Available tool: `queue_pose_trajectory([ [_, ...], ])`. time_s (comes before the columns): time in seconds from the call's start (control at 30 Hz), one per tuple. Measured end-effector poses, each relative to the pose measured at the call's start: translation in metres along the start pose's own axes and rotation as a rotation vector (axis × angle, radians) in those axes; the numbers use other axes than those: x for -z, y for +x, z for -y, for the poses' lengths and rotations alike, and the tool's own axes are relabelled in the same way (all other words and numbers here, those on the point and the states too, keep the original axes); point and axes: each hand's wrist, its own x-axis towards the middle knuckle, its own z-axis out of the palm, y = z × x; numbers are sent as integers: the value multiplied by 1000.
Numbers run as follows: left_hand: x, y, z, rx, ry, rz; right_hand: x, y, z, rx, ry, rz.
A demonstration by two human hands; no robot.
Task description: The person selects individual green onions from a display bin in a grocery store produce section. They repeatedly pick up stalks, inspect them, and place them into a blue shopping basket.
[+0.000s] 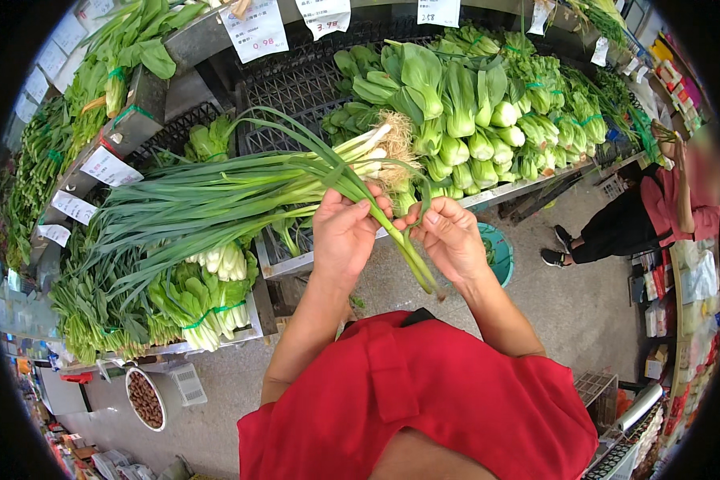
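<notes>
Left hand (342, 232) clenched around a scallion bunch (240, 188), root ends up beside its fingers. Right hand (450, 236) pinches one loose green leaf (408, 248) hanging between both hands. Bok choy heads (464, 120) piled just beyond.

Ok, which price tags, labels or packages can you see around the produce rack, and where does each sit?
Top tags: white paper slips with red and black marks, hanging along the upper shelf edge.
Left tags: white slips clipped along the left shelf edges.
Bundle bands: green ties around the greens at lower left.
Packages: mixed-colour packs on the far-right shelving, too small to tell.
Both hands hold scallions; no label on them.
</notes>
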Motion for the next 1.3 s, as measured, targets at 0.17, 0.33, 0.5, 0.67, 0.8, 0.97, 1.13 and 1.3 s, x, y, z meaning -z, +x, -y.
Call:
queue_pose_trajectory([
  [0.17, 25, 11, -3, -99, 26, 2, 21, -14, 15, -36, 173, -2],
  [0.33, 21, 14, -21, -176, 54, -39, 84, -41, 53, -4, 111, -28],
  [0.5, 8, 8, -25, -80, 138, -27, 173, -81, 95, -60, -469, -450],
  [0.67, 3, 7, 0, 76, 224, 88, 287, -100, 89, -270, -1386, -656],
  [0.8, 5, 0, 21, 158, 319, 74, 341, -90, 64, -268, -2048, -734],
  [0.97, 13, -20, 40, 198, 670, 125, 240, -56, 55, -543, -1754, -256],
  [1.13, 26, -42, 61, 400, 909, 229, 111, -48, 23, -330, -536, 367],
  [1.3, 36, -63, 79, 580, 990, 244, 85, -26, -1, -312, 150, 218],
])
